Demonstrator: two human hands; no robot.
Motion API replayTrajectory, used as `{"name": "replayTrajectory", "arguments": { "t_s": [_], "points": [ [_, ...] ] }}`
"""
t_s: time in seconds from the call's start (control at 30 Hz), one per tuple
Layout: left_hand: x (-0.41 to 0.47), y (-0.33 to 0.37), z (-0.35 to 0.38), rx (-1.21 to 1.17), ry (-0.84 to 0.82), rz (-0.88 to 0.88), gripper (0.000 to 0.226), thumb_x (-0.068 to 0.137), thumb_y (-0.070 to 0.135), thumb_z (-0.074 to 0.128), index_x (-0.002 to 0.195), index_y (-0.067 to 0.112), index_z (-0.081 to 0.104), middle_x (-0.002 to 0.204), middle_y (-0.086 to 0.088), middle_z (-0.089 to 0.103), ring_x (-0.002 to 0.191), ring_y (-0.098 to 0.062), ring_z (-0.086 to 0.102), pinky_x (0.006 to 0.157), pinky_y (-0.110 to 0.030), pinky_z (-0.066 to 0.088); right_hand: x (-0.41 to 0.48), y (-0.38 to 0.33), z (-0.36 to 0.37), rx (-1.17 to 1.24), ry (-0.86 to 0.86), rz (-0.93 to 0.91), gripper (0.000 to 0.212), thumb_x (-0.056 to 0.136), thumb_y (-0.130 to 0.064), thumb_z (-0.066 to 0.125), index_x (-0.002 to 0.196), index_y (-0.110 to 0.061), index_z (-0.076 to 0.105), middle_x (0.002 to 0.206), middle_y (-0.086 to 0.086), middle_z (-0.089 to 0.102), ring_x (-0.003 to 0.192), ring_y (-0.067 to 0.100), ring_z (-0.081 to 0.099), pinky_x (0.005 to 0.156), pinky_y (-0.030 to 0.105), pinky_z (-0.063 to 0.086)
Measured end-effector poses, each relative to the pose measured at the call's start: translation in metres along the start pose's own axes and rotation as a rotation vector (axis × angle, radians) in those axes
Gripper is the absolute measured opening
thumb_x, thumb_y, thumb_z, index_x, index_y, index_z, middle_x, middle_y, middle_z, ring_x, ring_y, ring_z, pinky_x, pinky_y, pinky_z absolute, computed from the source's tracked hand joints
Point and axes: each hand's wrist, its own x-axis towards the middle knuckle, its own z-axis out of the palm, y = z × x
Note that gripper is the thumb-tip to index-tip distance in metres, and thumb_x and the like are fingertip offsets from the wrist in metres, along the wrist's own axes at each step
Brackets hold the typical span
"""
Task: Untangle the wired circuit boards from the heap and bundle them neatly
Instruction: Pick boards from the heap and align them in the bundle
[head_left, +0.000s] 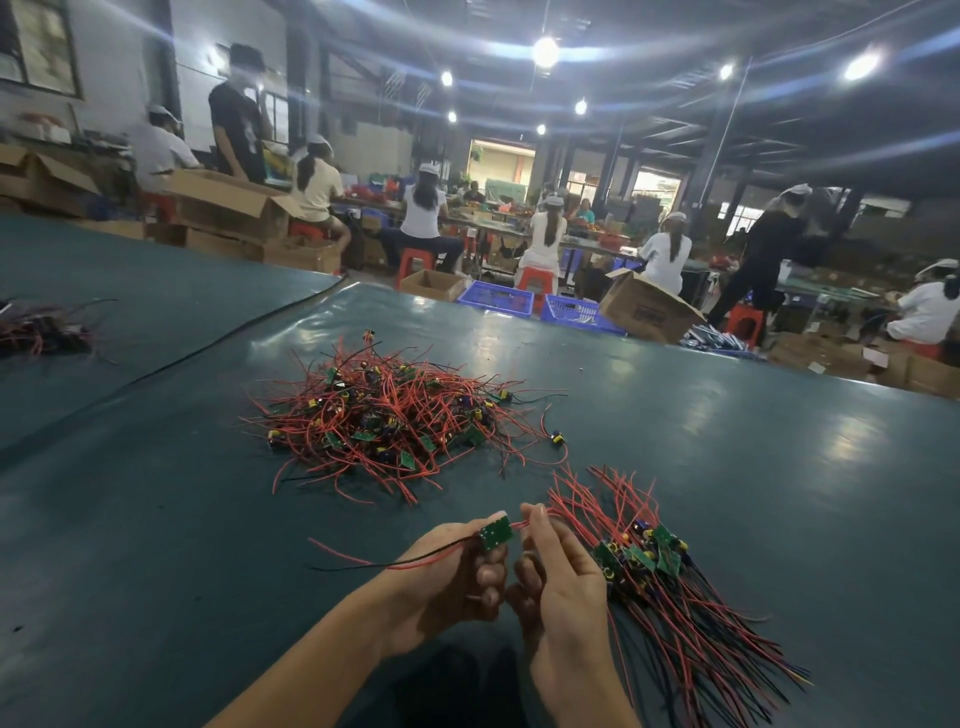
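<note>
2 hands meet low over the dark green table (727, 441); left hand (447, 577) grips 1 small green circuit board (496, 535) between thumb and curled fingers, with red and black leads trailing off to the left; right hand (561, 587) pinches a red wire (519, 525) at that board's right edge; bundle (654, 571) of sorted boards lies on the table just beside the right hand, wires fanned out at both ends; tangled heap (384, 415) sits farther back, well apart from both hands.
</note>
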Motion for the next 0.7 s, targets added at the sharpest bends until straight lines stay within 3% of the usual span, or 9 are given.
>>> {"name": "replayTrajectory", "arguments": {
  "t_s": [0.1,0.17,0.23,0.33,0.47,0.6,0.7],
  "points": [
    [0.001,-0.003,-0.001,0.126,-0.016,0.095,0.024,0.091,0.030,0.058,0.072,0.018,0.066,0.058,-0.001,0.057,0.049,-0.011,0.051,0.049,-0.021,0.043,0.003,-0.001,-0.003,0.010,0.041,-0.026,0.017,0.066,-0.032,0.076,0.066,-0.015,0.074,0.074,0.013,0.072,0.064,0.024,0.069,0.060,0.033,0.059],
    [0.001,-0.003,-0.002,0.218,-0.046,0.158,0.003,0.089,0.015,0.063,0.088,0.012,0.062,0.067,-0.004,0.063,0.052,-0.010,0.056,0.048,-0.020,0.044,0.002,-0.001,-0.004,0.019,0.073,-0.042,0.019,0.070,-0.031,0.075,0.066,-0.012,0.072,0.068,0.012,0.070,0.057,0.024,0.066,0.054,0.032,0.057],
    [0.001,-0.003,-0.003,0.306,-0.092,0.199,0.017,0.085,0.010,0.072,0.095,0.010,0.058,0.075,-0.004,0.066,0.058,-0.010,0.059,0.052,-0.020,0.047,0.001,-0.003,-0.003,0.033,0.097,-0.042,0.022,0.076,-0.030,0.074,0.071,-0.009,0.069,0.061,0.009,0.065,0.050,0.022,0.061,0.047,0.030,0.053],
    [-0.003,-0.006,0.003,0.328,-0.110,0.257,0.023,0.080,0.031,0.076,0.089,0.016,0.062,0.077,-0.003,0.067,0.064,-0.012,0.059,0.058,-0.021,0.047,-0.001,-0.006,-0.003,0.061,0.114,-0.044,0.024,0.078,-0.029,0.072,0.073,-0.007,0.064,0.058,0.010,0.058,0.047,0.021,0.054,0.045,0.029,0.048],
    [-0.004,-0.004,0.011,0.082,-0.002,0.221,0.049,0.075,0.062,0.056,0.077,0.015,0.070,0.074,-0.006,0.065,0.062,-0.014,0.059,0.058,-0.023,0.047,-0.001,-0.004,-0.003,0.053,0.085,-0.045,0.021,0.081,-0.029,0.071,0.065,-0.015,0.070,0.074,0.016,0.067,0.071,0.032,0.063,0.075,0.046,0.054],
    [0.000,-0.004,0.008,-0.102,0.051,0.165,0.055,0.068,0.068,0.056,0.074,0.017,0.075,0.076,-0.006,0.067,0.070,-0.018,0.063,0.076,-0.034,0.053,-0.003,-0.001,0.002,0.023,0.017,-0.061,0.024,0.068,-0.038,0.073,0.073,-0.014,0.076,0.083,0.019,0.073,0.072,0.031,0.067,0.066,0.036,0.057],
    [0.002,-0.007,0.010,-0.059,0.042,0.173,0.054,0.070,0.066,0.059,0.080,0.016,0.078,0.088,-0.014,0.072,0.081,-0.023,0.066,0.083,-0.036,0.052,-0.004,-0.001,0.003,-0.032,0.016,-0.076,0.032,0.064,-0.045,0.072,0.079,-0.018,0.078,0.086,0.017,0.075,0.079,0.031,0.073,0.065,0.036,0.060]
  ]
}}
